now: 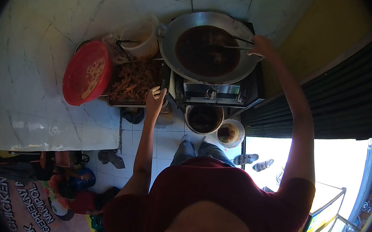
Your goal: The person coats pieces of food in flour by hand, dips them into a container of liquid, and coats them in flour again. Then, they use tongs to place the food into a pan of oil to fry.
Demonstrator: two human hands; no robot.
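Observation:
My right hand [263,48] is closed around metal tongs [238,47] at the right rim of a large wok [170,47]. The two arms of the tongs are spread, and their tips reach over the dark oil [203,57] in the wok. Low at the front right corner of a tray [126,104] is my left hand [155,96], its fingers loosely bent and the thumb apart. Brown fried pieces [131,81] fill that tray. Leaning over its left side is a red basin [74,80] with pale crumbs or flour inside.
Under the wok stands a stove [213,91]. A clear plastic tub [146,43] sits behind the tray. On the floor by my feet are a dark-filled pot [203,119] and a white bucket [231,134]. Sandals [246,159] lie to the right, near a ribbed shutter [331,94].

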